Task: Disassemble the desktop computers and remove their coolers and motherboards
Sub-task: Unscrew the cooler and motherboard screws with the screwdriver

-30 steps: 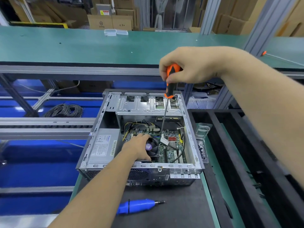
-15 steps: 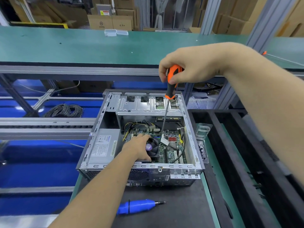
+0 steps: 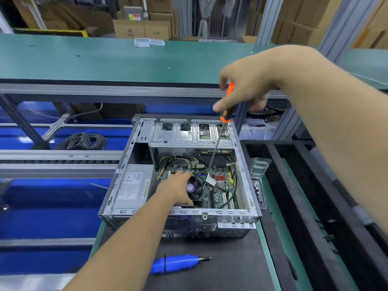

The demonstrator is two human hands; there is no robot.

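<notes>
A long green bench (image 3: 84, 59) runs across the far side, with cardboard boxes (image 3: 142, 28) stacked behind it. On the near bench (image 3: 231, 276), on its dark mat, sits the open desktop computer case (image 3: 117, 185), lid off. A grey power supply (image 3: 132, 185) fills its left side; the motherboard (image 3: 220, 181) lies flat in the right part of the floor of the case. The left hand (image 3: 178, 191) rests on the left part of the cooler (image 3: 195, 189), a black fan with a purple hub sticker mounted on the motherboard, its fingers curled over the fan's edge. The right hand (image 3: 243, 85) is raised above the far right corner of the case, fingers wrapped around the orange handle of a long screwdriver (image 3: 214, 150), whose shaft slants down to the board just right of the cooler. A blue electric screwdriver (image 3: 176, 263) lies on the mat near the case.
</notes>
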